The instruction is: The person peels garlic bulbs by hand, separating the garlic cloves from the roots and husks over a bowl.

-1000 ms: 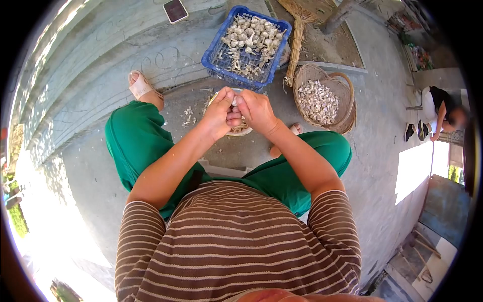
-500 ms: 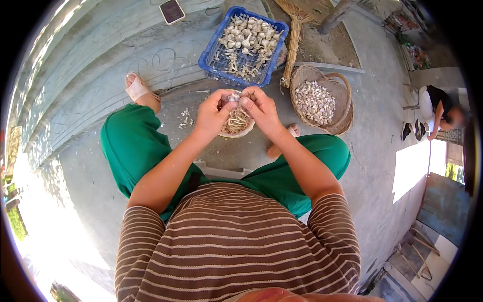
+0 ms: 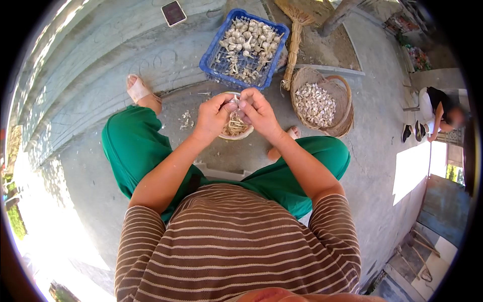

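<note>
Both of my hands meet over a round bowl (image 3: 246, 133) that holds garlic stalks and skins. My left hand (image 3: 214, 113) is closed, pinching a garlic bulb (image 3: 235, 100) that mostly hides behind the fingers. From the other side my right hand (image 3: 257, 111) grips the same bulb with thumb and fingers. Beyond them stands a blue plastic crate (image 3: 213, 69) with whole garlic bulbs and broken bits. A wicker basket (image 3: 345, 103) full of separated garlic cloves sits to the right of my hands.
A straw broom (image 3: 294, 48) lies beside the crate. Garlic scraps (image 3: 186, 121) are scattered on the concrete near my left foot. A phone or tablet (image 3: 173, 13) rests on the step at upper left. Another person (image 3: 436, 108) sits bent over at far right.
My hands have shifted slightly, with the fingertips closer together around the garlic bulb, so less of it shows. The crate and basket appear slightly lower in view.
</note>
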{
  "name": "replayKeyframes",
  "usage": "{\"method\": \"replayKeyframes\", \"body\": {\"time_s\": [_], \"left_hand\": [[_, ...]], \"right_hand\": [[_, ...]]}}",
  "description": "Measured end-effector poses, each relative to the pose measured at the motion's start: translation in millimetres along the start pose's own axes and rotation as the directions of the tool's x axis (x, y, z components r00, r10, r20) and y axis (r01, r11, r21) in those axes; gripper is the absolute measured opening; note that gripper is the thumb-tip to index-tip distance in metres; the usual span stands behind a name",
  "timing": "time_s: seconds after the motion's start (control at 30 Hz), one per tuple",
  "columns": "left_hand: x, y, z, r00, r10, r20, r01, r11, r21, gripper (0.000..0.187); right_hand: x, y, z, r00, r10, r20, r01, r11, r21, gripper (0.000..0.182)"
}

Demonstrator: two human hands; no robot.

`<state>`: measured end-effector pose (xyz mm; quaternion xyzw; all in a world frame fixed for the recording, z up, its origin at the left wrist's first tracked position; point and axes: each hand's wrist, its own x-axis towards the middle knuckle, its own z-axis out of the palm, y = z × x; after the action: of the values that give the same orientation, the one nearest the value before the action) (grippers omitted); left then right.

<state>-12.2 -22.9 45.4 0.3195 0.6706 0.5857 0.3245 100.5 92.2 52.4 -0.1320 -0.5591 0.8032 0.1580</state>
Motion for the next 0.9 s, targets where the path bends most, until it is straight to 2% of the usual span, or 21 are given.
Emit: {"method": "replayKeyframes", "body": {"time_s": [0.03, 0.1, 0.13, 0.2, 0.33, 0.37, 0.4, 0.43, 0.47, 0.5, 0.53, 0.63, 0.7, 0.73, 0.8, 0.9], "left_hand": [[1.4, -1.1, -0.6, 1.000, 0.006, 0.000, -0.006, 1.000, 0.000, 0.019], [1.6, 0.2, -2.0, 0.985, -0.126, 0.118, 0.151, 0.960, -0.235, 0.019], [2.5, 3.1, -0.9, 0.986, -0.121, 0.118, 0.145, 0.961, -0.234, 0.019], [1.8, 8.6, 2.4, 0.989, -0.075, 0.126, 0.119, 0.916, -0.384, 0.021], [3.4, 9.8, 2.4, 0.986, -0.025, 0.165, 0.084, 0.928, -0.362, 0.024], [1.8, 10.0, 1.5, 0.990, -0.002, 0.140, 0.037, 0.968, -0.247, 0.024], [0.9, 13.0, 1.1, 0.993, 0.025, 0.117, -0.010, 0.992, -0.125, 0.023], [0.6, 16.2, 2.4, 0.993, 0.026, 0.116, -0.011, 0.992, -0.125, 0.023], [-0.7, 19.7, 4.4, 0.995, 0.064, 0.073, -0.062, 0.998, -0.034, 0.021], [-1.4, 22.1, 5.2, 0.994, 0.105, 0.034, -0.107, 0.992, 0.060, 0.019], [-1.6, 18.9, 5.3, 0.994, 0.101, 0.034, -0.103, 0.993, 0.060, 0.019], [0.8, 11.7, 7.0, 0.994, 0.112, -0.018, -0.111, 0.994, 0.008, 0.018], [-0.3, 11.3, 6.1, 0.969, 0.245, 0.043, -0.247, 0.926, 0.285, 0.018], [-1.2, 12.2, 7.5, 0.969, 0.244, 0.041, -0.245, 0.926, 0.286, 0.018], [-3.4, 14.6, 12.2, 0.939, 0.344, -0.016, -0.300, 0.839, 0.454, 0.016], [-3.5, 18.4, 12.7, 0.942, 0.336, -0.010, -0.287, 0.819, 0.497, 0.016]], "right_hand": [[-0.9, 0.3, 0.8, 1.000, 0.002, -0.019, -0.001, 0.998, 0.070, 0.004], [-2.8, 1.3, -0.4, 0.999, 0.034, -0.022, -0.031, 0.993, 0.112, 0.004], [-1.9, 0.3, -1.6, 0.998, 0.067, -0.023, -0.062, 0.986, 0.154, 0.004], [-1.5, -3.9, -3.9, 0.996, 0.089, -0.029, -0.081, 0.974, 0.214, 0.005], [3.4, -8.8, -9.0, 0.982, 0.173, -0.081, -0.128, 0.910, 0.395, 0.005], [2.8, -10.0, -8.4, 0.981, 0.173, -0.084, -0.126, 0.910, 0.395, 0.005], [2.5, -10.9, -7.3, 0.993, 0.105, -0.059, -0.085, 0.956, 0.281, 0.006], [3.0, -11.1, -6.3, 0.999, 0.042, -0.025, -0.037, 0.986, 0.165, 0.007], [4.0, -9.6, -4.9, 0.999, 0.043, -0.025, -0.039, 0.985, 0.166, 0.007], [5.7, -7.2, -3.5, 0.999, 0.030, -0.023, -0.029, 0.997, 0.067, 0.008], [5.9, -4.5, -2.0, 1.000, 0.019, -0.022, -0.019, 0.999, -0.033, 0.010], [5.4, 1.3, -0.3, 0.997, -0.005, -0.074, 0.004, 1.000, -0.013, 0.010], [5.5, 5.9, 2.9, 0.995, -0.029, -0.095, 0.028, 1.000, -0.011, 0.010], [6.0, 7.8, 4.8, 0.992, -0.052, -0.117, 0.051, 0.999, -0.007, 0.010], [6.1, 10.7, 8.3, 0.990, -0.077, -0.117, 0.077, 0.997, -0.003, 0.012], [3.8, 10.7, 11.4, 0.986, -0.112, -0.124, 0.113, 0.994, 0.004, 0.014]]}}
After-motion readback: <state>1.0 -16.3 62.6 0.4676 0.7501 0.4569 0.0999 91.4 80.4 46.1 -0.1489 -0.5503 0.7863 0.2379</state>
